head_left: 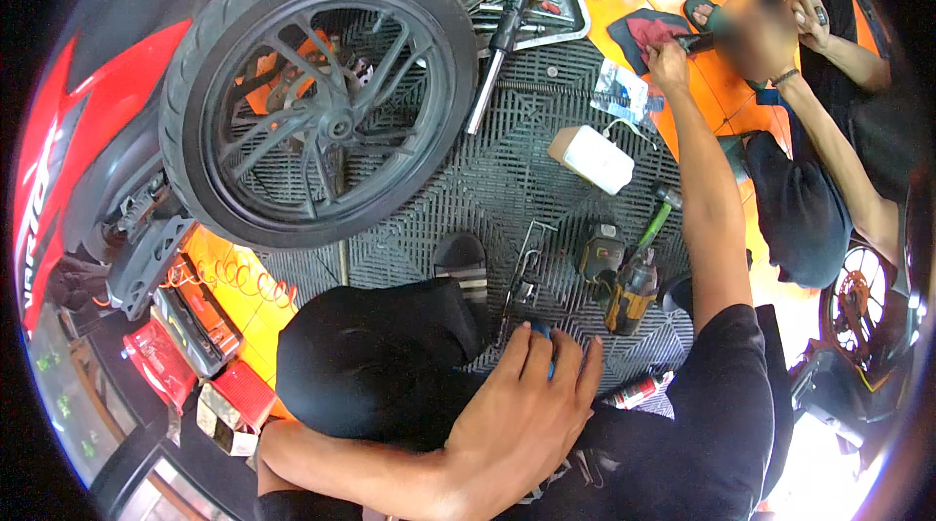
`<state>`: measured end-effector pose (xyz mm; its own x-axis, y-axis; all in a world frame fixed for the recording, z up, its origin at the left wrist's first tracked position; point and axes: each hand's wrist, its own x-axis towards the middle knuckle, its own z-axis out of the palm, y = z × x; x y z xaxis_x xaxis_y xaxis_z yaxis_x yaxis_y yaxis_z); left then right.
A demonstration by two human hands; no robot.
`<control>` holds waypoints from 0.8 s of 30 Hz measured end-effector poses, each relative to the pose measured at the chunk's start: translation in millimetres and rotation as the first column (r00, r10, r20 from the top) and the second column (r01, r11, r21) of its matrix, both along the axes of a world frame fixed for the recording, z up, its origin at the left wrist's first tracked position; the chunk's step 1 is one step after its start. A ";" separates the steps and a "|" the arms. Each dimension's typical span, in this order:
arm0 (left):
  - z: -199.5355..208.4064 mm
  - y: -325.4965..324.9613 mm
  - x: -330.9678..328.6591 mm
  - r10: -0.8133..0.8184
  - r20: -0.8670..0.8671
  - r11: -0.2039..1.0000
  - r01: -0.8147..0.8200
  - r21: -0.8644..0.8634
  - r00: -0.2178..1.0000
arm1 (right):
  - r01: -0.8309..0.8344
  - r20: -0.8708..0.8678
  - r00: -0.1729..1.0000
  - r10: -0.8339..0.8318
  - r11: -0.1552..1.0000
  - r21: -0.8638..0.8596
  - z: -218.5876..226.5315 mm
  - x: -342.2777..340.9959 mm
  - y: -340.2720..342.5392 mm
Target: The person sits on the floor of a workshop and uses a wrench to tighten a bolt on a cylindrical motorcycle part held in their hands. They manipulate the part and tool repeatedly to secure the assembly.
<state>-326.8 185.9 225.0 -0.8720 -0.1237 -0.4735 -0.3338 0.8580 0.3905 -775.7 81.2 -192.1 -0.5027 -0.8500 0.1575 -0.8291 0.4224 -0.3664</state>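
Note:
My left hand (522, 404) reaches in from the lower left, back of the hand up, its fingers stretched and apart over my lap. A small blue thing (551, 366) peeks out beneath these fingers; its kind is hidden. My right arm stretches far forward at the right. There my right hand (668, 65) is closed at the near edge of a red and dark grey cloth (655, 29), fingers pressed together on it. Beside that hand lies a dark, slim object (694, 42), partly covered. A co-worker crouches close by on the right, one hand (809, 19) raised.
A motorcycle wheel (336, 123) stands left of centre by a red motorcycle (58, 170). A metal tray (582, 9) of tools carries a fork leg (504, 43) across its edge. On the black mat (429, 219) lie a white bottle (597, 158), hammer (655, 222), and yellow-black power driver (633, 295).

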 end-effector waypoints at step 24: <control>-39.0 -10.6 30.9 0.181 -0.121 0.979 -0.190 -0.071 0.976 | -0.190 0.706 0.708 -0.023 0.956 0.222 4.2 154.5 200.7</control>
